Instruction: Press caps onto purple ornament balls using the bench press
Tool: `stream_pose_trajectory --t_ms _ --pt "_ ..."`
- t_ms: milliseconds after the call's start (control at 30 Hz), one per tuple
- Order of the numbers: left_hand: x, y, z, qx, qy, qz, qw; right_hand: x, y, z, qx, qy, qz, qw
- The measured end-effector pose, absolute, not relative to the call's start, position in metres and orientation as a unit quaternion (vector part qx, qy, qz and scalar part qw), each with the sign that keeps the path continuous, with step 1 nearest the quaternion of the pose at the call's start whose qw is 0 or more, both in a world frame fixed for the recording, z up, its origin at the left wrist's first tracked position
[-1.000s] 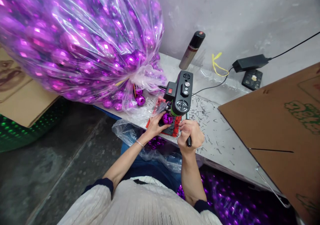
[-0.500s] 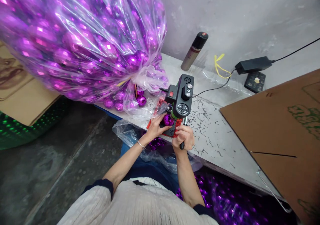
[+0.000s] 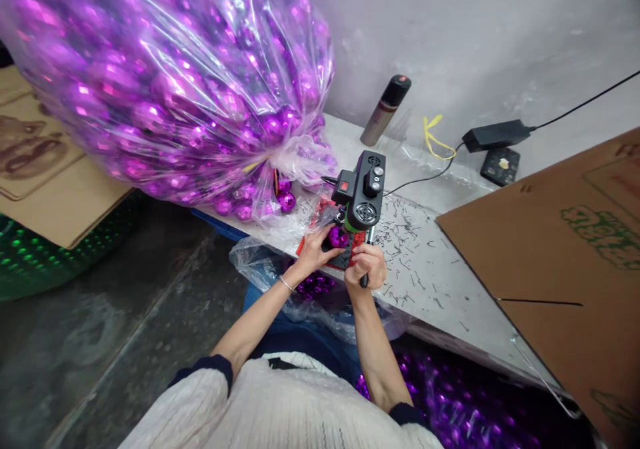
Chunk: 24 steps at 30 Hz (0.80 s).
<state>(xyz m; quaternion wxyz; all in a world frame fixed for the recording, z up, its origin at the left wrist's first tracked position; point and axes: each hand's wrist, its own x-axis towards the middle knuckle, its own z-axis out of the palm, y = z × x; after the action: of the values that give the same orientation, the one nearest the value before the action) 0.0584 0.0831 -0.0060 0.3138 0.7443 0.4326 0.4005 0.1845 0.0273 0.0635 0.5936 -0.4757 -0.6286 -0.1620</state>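
Beneath the head of a black bench machine [image 3: 369, 186] sits a shiny purple faceted ball [image 3: 339, 237]. My left hand [image 3: 317, 248] is closed around the ball's near left side, thumb and fingers on either side of it. My right hand [image 3: 367, 264] wraps round the black-ended metal lever [image 3: 365, 280] on the machine's right. Red pieces [image 3: 357, 239] lie around the machine's dark base. Just left of the machine, a loose purple ball [image 3: 287, 201] lies by the mouth of a big clear bag [image 3: 210, 89] full of such balls.
Small dark wire bits [image 3: 410, 249] litter the white table [image 3: 450, 302]. A capped bottle [image 3: 386, 109], a yellow tie [image 3: 433, 139] and a black power adapter [image 3: 497, 135] stand or lie along the wall. A cardboard box [image 3: 560, 249] blocks the right side. More purple balls [image 3: 450, 396] are under the table.
The view has shifted slightly. Both hands keep their places on the ball and the lever; the lever's end sits a little higher, closer to the machine.
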Motion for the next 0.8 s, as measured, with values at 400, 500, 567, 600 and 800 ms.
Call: stream_pose_trajectory --t_ms 400,500,567,600,800 --pt "0.061 0.086 0.006 0.737 0.438 0.411 0.309 0.179 0.036 0.065 -0.411 -0.652 -0.204 0.604" --pt "0.064 0.088 0.003 0.736 0.442 0.411 0.306 0.179 0.033 0.084 -0.439 -0.635 -0.19 0.607" --pt "0.065 0.087 0.001 0.736 0.44 0.419 0.3 0.18 0.031 0.104 -0.483 -0.612 -0.156 0.607" --pt "0.064 0.085 0.001 0.737 0.436 0.426 0.293 0.181 0.03 0.115 -0.504 -0.601 -0.137 0.606" --pt "0.035 0.031 -0.006 0.822 0.343 0.415 0.186 0.182 0.026 0.135 -0.507 -0.604 -0.086 0.609"
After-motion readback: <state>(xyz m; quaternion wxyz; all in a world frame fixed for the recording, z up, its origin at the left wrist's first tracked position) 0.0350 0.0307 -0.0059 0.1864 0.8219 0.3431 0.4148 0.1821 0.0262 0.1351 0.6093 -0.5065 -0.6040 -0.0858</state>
